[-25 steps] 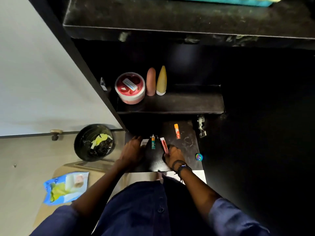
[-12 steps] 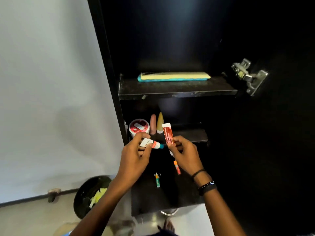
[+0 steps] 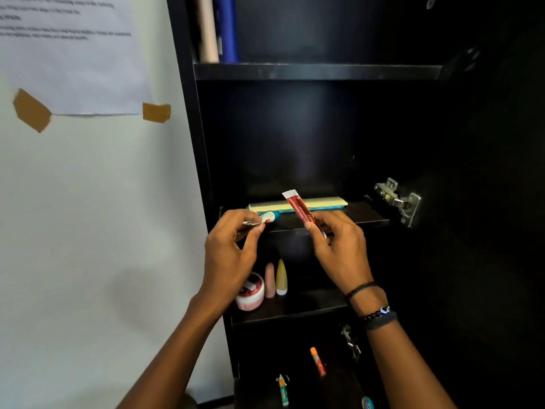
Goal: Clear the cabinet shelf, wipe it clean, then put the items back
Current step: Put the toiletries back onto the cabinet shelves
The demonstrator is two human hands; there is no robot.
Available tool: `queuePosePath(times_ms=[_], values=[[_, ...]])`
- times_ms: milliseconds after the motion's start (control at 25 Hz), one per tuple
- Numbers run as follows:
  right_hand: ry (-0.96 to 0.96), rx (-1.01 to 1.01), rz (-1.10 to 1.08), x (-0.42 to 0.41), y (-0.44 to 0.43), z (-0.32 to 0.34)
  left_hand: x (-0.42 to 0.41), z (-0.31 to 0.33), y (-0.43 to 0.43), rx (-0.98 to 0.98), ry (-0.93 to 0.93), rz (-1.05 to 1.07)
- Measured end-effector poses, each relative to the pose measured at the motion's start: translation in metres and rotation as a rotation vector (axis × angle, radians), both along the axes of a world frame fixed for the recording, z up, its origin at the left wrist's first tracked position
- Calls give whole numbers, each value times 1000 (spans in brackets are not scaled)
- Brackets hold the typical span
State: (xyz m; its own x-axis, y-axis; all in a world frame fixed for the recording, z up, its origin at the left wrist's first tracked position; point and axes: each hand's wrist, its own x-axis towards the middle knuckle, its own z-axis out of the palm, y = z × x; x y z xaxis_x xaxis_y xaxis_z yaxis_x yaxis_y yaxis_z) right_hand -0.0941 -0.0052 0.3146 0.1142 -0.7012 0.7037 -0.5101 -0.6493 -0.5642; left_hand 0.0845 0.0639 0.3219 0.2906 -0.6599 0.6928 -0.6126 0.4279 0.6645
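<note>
— Pinching both: my left hand [image 3: 230,249] clamps the small tube [image 3: 267,217], my right hand [image 3: 339,246] the red tube [image 3: 300,208], just before the shelf [image 3: 362,215].
— Then I'd lay them flat beside the comb [image 3: 324,201], not on it.

The red tube [image 3: 299,209] is tilted, its flat white crimped end up, pinched low down in the right hand [image 3: 339,249] just in front of the black cabinet's middle shelf [image 3: 354,216]. The small white tube [image 3: 267,217] with a teal cap lies nearly level, pinched by its crimped end in the left hand [image 3: 230,255]. A yellow comb [image 3: 321,202] lies flat toward the back of that shelf. On the lower shelf [image 3: 309,305], at the left, a red-and-white jar [image 3: 250,293], a pink cone-shaped bottle [image 3: 269,280] and a yellow cone-shaped bottle [image 3: 281,277] stand side by side. On the bottom board [image 3: 339,379] lie an orange stick [image 3: 318,361] and a small green tube [image 3: 283,391], apart
</note>
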Motion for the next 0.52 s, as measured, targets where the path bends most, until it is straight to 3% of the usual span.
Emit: queuePosePath(times_ms=[280, 520], values=[[141, -112, -64, 28, -40, 14, 13, -8, -45, 123, -151, 82], [216, -80, -54, 49, -64, 14, 9, -14, -51, 239, -267, 193]])
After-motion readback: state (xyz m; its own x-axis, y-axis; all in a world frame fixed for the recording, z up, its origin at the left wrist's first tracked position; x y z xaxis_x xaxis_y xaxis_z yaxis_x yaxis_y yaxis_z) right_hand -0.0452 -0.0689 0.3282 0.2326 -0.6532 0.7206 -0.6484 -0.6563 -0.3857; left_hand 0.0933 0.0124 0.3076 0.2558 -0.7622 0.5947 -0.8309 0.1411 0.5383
